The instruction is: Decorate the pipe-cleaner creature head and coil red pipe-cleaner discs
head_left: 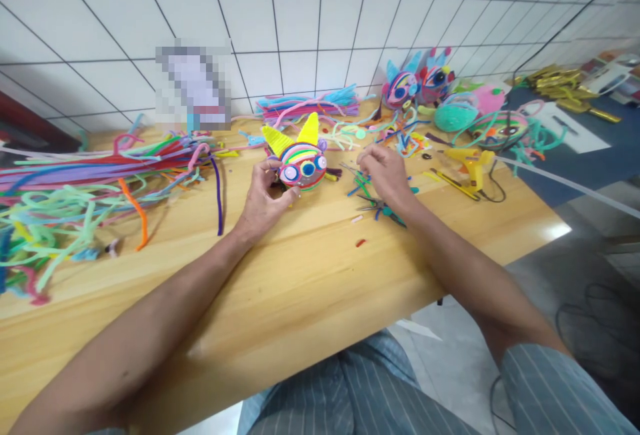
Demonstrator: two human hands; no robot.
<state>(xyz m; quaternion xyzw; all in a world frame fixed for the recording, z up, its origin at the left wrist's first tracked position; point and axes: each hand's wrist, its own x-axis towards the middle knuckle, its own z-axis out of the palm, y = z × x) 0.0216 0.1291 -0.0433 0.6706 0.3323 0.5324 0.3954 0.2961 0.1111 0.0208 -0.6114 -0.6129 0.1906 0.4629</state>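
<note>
My left hand point(266, 198) grips a colourful pipe-cleaner figure point(306, 167) by its left side. The figure has two yellow pointed ears, round blue-and-white eyes and a striped round body. To its right, my right hand point(384, 170) hovers with its fingers curled and pinched; whatever the fingertips hold, if anything, is too small to make out. Beneath and beside that hand lie pliers point(384, 208) with dark teal handles and some short green and blue pipe-cleaner bits point(363, 185).
Long pipe cleaners point(100, 168) are heaped on the left, with another bundle point(310, 103) along the tiled wall. A yellow glue gun point(470, 163) with a cord stands at right. Finished figures point(401, 87) and a teal ball point(454, 114) sit behind it.
</note>
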